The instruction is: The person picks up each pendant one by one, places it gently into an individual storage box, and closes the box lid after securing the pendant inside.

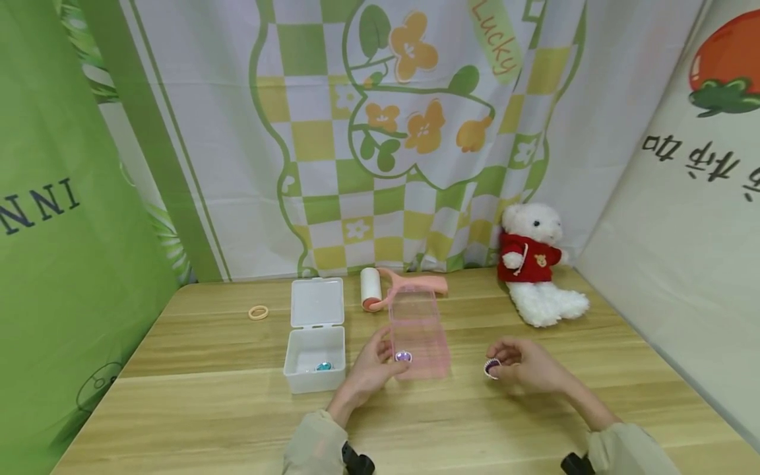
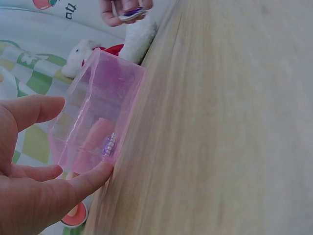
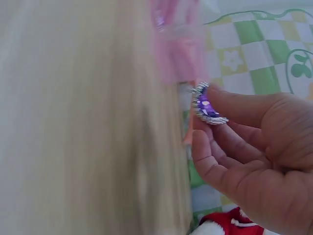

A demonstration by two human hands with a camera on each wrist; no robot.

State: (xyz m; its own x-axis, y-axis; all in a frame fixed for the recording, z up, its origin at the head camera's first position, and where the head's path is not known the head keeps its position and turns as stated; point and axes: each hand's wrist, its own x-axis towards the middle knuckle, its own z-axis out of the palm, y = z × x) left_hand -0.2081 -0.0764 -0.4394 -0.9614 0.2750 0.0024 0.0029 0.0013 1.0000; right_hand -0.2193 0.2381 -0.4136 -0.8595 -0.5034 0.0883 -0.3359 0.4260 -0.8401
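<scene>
My left hand (image 1: 369, 367) holds the left side of a clear pink plastic box (image 1: 429, 359) with its lid open toward the back. In the left wrist view, thumb and fingers sit around the box's near end. Inside lies a purple gem with a beaded silver rim (image 2: 109, 145). To the right of the box, my right hand (image 1: 528, 367) pinches a second purple gem (image 3: 206, 105) between thumb and fingers, raised above the table. Left of my left hand stands a white plastic box (image 1: 313, 382), lid open, holding a teal gem (image 1: 323, 366).
Behind the pink box lies a lint roller (image 1: 371, 287) with a pink handle. A tan ring (image 1: 258, 313) rests at the table's back left. At the back right sits a white teddy bear in a red sweater (image 1: 527, 258). Printed curtains surround the wooden table (image 1: 451, 429).
</scene>
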